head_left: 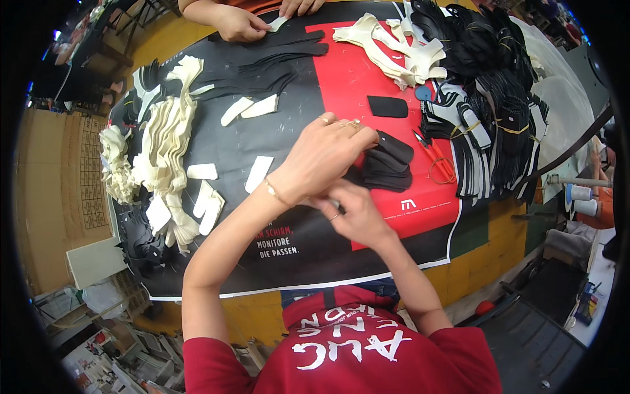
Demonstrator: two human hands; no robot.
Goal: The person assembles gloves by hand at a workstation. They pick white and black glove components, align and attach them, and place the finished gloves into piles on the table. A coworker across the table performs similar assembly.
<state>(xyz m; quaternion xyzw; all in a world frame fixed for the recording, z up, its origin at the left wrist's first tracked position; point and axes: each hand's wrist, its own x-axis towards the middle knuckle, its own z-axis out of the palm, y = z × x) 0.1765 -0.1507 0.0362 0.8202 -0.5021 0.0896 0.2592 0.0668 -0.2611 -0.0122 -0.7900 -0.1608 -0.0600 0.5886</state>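
My left arm reaches across to the right, and my left hand is bent closed, its fingertips at the edge of a black fabric piece. That piece lies on a small stack of dark rounded pieces on the red area. Just below, my right hand has its fingers curled together under the left wrist. What it pinches, if anything, is mostly hidden. A single black piece lies farther off. Left of my hands is a white strip, with two more white pieces beyond it.
Wavy cream pieces are stacked at the left. Bundled black and white strips crowd the right, near red-handled scissors. Cream cutouts lie at the back. Across the table, a person's hands hold a small white piece.
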